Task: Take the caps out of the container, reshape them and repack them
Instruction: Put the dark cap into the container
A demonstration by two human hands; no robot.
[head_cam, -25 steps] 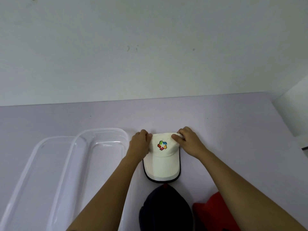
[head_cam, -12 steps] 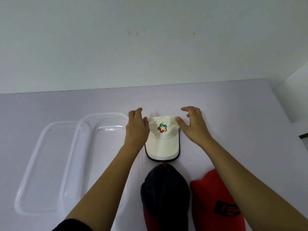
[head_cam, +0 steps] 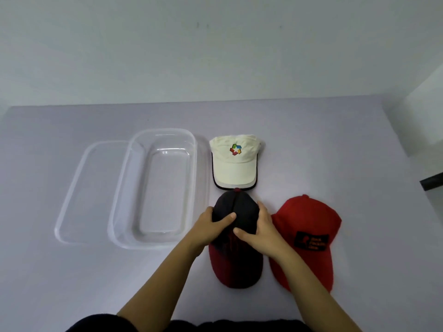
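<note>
The dark cap point(head_cam: 236, 212), lying on the table point(head_cam: 311, 140) beside the empty clear container point(head_cam: 158, 188), is gripped by the left hand point(head_cam: 211, 227) and right hand point(head_cam: 261, 230), probably so its top can be squeezed into shape.

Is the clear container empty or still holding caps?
Empty: the clear container shows only its bare bottom; all three caps lie on the table beside it.

My view of the dark cap point(head_cam: 236, 238) is partly blocked: both hands cover its crown's lower half. Lettering on the red cap point(head_cam: 309, 233) patch is too blurred to read. Bottom edge crops both forearms.
</note>
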